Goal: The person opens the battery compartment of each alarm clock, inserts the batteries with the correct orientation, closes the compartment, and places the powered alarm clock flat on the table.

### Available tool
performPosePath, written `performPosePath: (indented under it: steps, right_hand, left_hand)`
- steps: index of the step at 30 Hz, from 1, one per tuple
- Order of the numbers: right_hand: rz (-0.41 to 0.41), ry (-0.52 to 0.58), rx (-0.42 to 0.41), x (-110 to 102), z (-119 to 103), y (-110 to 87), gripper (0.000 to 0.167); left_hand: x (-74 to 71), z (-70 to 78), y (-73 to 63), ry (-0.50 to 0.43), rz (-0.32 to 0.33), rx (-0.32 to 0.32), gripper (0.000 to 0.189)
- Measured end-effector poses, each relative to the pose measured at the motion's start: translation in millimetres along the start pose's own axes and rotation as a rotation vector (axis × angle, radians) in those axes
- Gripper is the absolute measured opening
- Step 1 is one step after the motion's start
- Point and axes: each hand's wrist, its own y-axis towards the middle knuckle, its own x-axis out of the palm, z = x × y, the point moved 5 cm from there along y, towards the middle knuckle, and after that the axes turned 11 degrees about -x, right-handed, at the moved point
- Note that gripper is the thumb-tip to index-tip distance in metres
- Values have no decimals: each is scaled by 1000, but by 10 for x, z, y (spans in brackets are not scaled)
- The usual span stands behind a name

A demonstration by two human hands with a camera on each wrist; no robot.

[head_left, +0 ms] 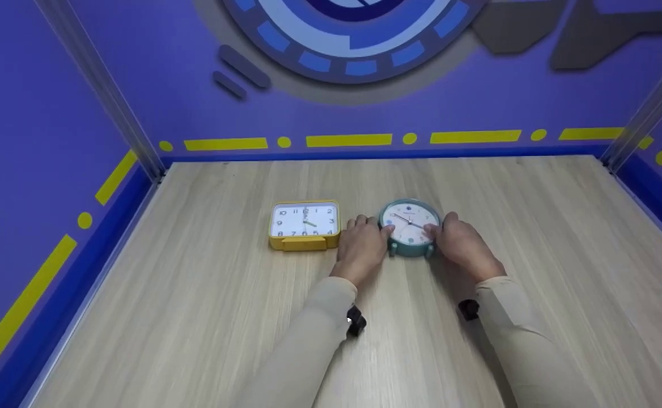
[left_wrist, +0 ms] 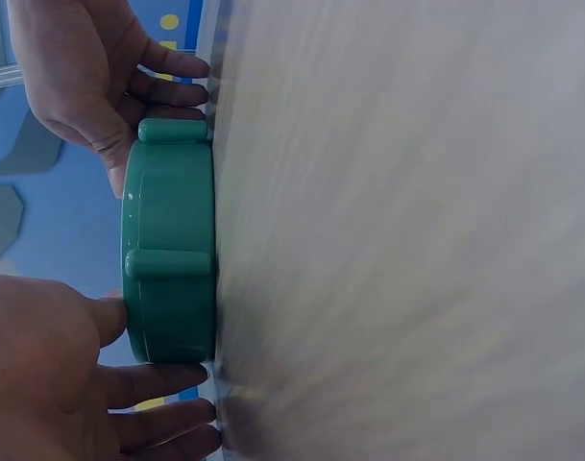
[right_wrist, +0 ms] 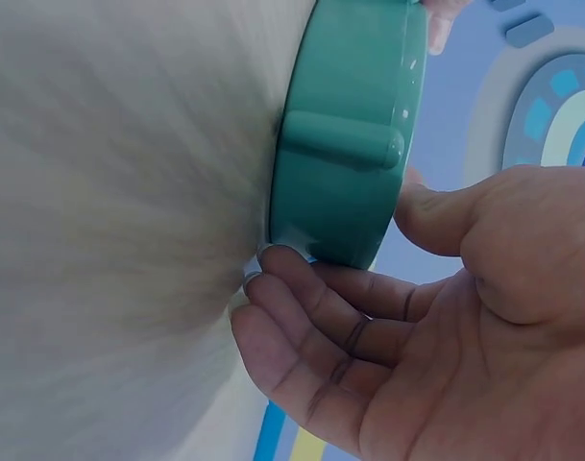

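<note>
A round green alarm clock (head_left: 410,222) lies face up on the table, its two stubby feet pointing toward the person. The left hand (head_left: 360,249) grips its left side, thumb on the front rim and fingers down by the tabletop. On the opposite side, the right hand (head_left: 467,245) holds it the same way, with the thumb over the edge of the face. In the right wrist view the thumb and fingers of the right hand (right_wrist: 398,327) pinch the green case (right_wrist: 342,144). Close by the left hand's outer side lies a yellow rectangular alarm clock (head_left: 304,221), also face up.
The light wood table (head_left: 195,317) reaches back to a purple-blue wall (head_left: 331,119) with yellow markings. Another panel (head_left: 25,141) bounds the left side, and one stands at the right. A small black wrist camera (head_left: 356,321) sits below the left sleeve.
</note>
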Motion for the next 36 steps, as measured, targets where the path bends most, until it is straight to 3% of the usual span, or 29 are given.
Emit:
performPosePath:
  steps: [20, 27, 31, 36]
  right_hand:
    - [44, 21, 48, 9, 50, -14, 60]
    - [83, 11, 25, 9, 34, -23, 60]
    - [157, -23, 0, 15, 22, -46, 52]
    - [356, -129, -101, 16, -106, -80, 53]
  left_hand:
    - [64, 78, 9, 26, 8, -13, 59]
    - [40, 97, 4, 65, 33, 27, 59]
    - [-1, 72, -64, 18, 65, 75, 59]
    - [-222, -39, -220, -62, 175, 180, 66]
